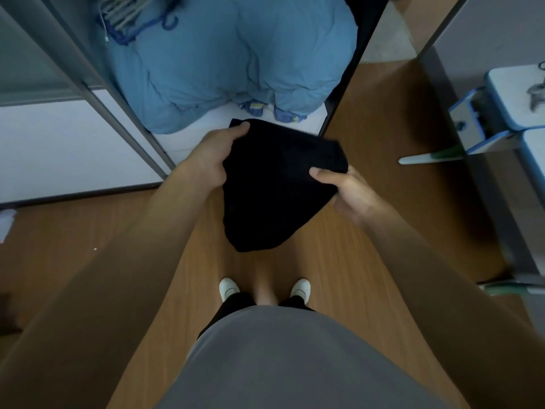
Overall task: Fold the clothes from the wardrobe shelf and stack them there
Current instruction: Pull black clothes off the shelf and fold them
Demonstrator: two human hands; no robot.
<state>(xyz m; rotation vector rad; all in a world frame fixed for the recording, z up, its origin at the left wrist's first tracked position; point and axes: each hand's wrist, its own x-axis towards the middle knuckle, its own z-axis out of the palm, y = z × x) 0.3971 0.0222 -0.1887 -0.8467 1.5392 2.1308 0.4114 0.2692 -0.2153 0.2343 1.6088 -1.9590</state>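
A folded black garment (pixel 274 187) hangs in the air in front of the open wardrobe, its lower end drooping toward the floor. My left hand (pixel 215 157) grips its left edge, thumb on the far corner. My right hand (pixel 345 190) pinches its right edge, thumb on top. The white wardrobe shelf (pixel 200 134) lies just beyond the garment. A bulky light-blue quilt (pixel 224 57) fills most of the shelf, with a small blue patterned cloth (pixel 283 113) at its front.
White and blue hangers (pixel 129 19) lie at the shelf's back left. A grey sliding-door frame (pixel 118 104) borders the shelf on the left, a dark door edge (pixel 351 72) on the right. A blue-and-white desk (pixel 507 113) stands right. My white shoes (pixel 230 287) stand on wood floor.
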